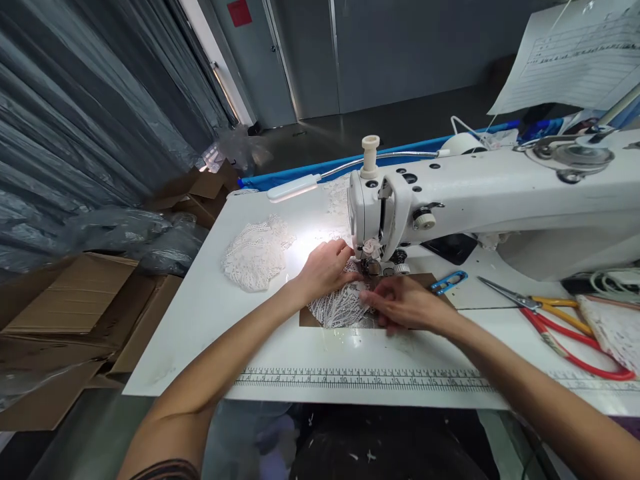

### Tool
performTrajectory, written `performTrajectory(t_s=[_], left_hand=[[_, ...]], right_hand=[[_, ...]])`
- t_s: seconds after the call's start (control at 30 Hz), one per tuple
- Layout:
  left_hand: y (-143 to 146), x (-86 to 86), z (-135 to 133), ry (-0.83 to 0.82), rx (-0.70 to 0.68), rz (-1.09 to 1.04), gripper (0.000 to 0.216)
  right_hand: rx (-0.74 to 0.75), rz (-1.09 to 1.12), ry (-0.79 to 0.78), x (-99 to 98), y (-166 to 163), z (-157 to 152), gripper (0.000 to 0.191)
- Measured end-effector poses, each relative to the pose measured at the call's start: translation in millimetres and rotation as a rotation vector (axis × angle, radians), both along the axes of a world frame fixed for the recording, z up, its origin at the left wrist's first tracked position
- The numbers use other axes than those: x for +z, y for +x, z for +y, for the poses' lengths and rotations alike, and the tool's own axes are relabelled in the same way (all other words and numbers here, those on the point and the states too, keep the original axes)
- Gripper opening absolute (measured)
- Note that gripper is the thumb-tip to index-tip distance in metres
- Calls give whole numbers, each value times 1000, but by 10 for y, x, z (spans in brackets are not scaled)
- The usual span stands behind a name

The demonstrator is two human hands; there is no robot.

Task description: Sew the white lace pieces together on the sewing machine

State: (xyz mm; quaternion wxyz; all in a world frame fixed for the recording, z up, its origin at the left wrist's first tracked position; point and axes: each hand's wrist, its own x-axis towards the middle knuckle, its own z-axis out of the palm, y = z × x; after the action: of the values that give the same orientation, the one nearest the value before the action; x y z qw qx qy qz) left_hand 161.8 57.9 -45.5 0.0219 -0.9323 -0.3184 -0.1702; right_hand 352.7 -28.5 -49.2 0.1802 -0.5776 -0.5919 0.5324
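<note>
A piece of white lace fabric (pixel 337 309) lies under the needle area of a white sewing machine (pixel 480 190). My left hand (pixel 326 268) rests on the lace at its upper left, fingers bent and close to the presser foot (pixel 373 268). Its fingertips are partly hidden by the machine head. To the right of the lace, my right hand (pixel 405 303) is closed, thumb and forefinger pinching the lace's right edge. It is slightly blurred. A brown plate (pixel 311 319) shows beneath the lace and hands.
Another lace piece (pixel 257 253) lies left on the white table (pixel 200 320). To the right are blue thread snips (pixel 449 283) and red-and-yellow-handled scissors (pixel 555 320). A ruler strip (pixel 360 380) runs along the front edge. Cardboard boxes (pixel 75 293) stand at left. A lamp (pixel 294 189) lights the table.
</note>
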Motion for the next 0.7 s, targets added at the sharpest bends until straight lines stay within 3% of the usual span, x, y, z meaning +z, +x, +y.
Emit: performTrajectory(t_s=[0.1,0.17,0.27,0.4,0.5,0.7], left_hand=[[-193,-53,-176,194,-170,-138,27],[-298,-44,-287,147,-339,-119,21],[-323,-63,-403,73,-489,-32,15],[-200,-182,-482,172,-445,17,21],[-147,-237,-521,162,-386,-19,22],[-171,-224,-569,62,-307,-88,14]], right_hand=[[55,-357,378,-19,272,62,39],[151,-493,618,-77,346,107,38],[305,-621,804,-153,283,150,38],[411,-789,824,-146,116,154,40],[387,-805,796,-152,91,137,40],[192,-433,741,-266,339,118,40]])
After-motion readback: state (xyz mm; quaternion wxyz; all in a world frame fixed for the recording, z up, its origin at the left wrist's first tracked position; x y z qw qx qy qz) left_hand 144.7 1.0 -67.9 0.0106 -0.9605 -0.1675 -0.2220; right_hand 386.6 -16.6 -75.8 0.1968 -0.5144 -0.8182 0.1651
